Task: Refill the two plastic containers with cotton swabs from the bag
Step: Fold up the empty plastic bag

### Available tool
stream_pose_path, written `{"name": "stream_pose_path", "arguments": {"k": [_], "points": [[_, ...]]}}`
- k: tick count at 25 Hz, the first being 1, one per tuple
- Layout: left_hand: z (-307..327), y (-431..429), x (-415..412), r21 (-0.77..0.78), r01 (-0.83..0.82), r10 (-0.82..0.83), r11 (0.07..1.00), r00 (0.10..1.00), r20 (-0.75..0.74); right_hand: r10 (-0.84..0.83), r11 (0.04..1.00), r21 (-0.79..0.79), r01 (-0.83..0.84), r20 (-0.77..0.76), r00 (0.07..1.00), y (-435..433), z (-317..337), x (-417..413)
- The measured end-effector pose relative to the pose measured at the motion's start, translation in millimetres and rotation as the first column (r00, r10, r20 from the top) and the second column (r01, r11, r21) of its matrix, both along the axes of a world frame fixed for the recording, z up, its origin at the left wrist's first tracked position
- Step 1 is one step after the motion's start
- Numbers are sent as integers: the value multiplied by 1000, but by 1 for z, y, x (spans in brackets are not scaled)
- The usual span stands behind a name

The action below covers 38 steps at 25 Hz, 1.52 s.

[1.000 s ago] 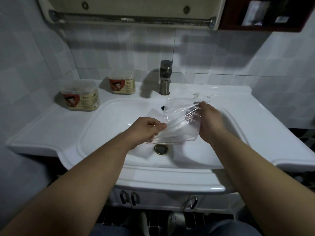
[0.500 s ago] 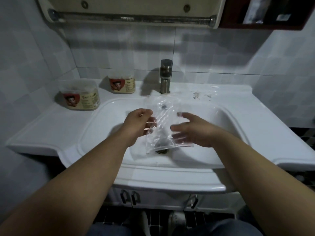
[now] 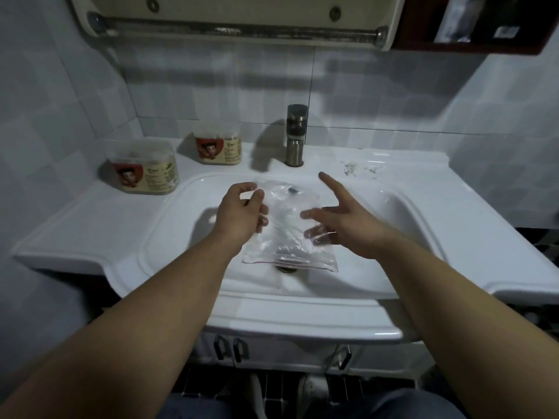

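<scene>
A clear plastic bag [image 3: 287, 234] with a red zip line along its lower edge hangs over the sink basin; it looks empty. My left hand [image 3: 242, 211] pinches the bag's left side near the top. My right hand [image 3: 341, 220] has its fingers spread and straight, lying against the bag's right side, some fingers showing through the plastic. Two plastic containers with cartoon labels stand on the counter at the left: the nearer container [image 3: 143, 167] and the farther container [image 3: 218, 148] by the wall, both with pale swabs inside.
A metal faucet [image 3: 295, 136] stands behind the white basin [image 3: 402, 213], whose drain [image 3: 286, 269] lies under the bag. Small white scraps [image 3: 351, 167] lie on the counter to the right. A rail and cabinet hang overhead. Cabinet handles show below the sink front.
My right hand let go of the bag's top corner and opened, fingers spread against the bag. The bag swung from tilted to hanging down from my left hand, which rose slightly.
</scene>
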<state>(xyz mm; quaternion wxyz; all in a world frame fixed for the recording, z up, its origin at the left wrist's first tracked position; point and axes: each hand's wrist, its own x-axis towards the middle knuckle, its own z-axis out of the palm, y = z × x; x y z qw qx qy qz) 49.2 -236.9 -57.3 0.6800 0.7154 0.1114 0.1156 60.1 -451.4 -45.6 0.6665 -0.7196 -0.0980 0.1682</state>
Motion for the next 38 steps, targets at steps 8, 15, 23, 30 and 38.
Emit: {"name": "stream_pose_path", "arguments": {"k": [8,15,23,30,38], "points": [[4,-2,-12,-4,311,-311,950,950,9,-147,987,-46,153,116,982,-8,1,8],[1,4,-6,-42,361,-362,932,932,-19,-51,980,-187,75,130,990,-15,-4,10],[-7,6,-8,307,333,-301,892,942,-148,4,846,-511,155,296,955,-17,-6,12],[2,4,-3,323,260,-221,910,963,-154,-156,940,-266,214,224,962,-13,-1,12],[3,-1,-8,-108,265,-275,958,957,-93,3,998,-66,-7,-61,998,-13,5,3]]}}
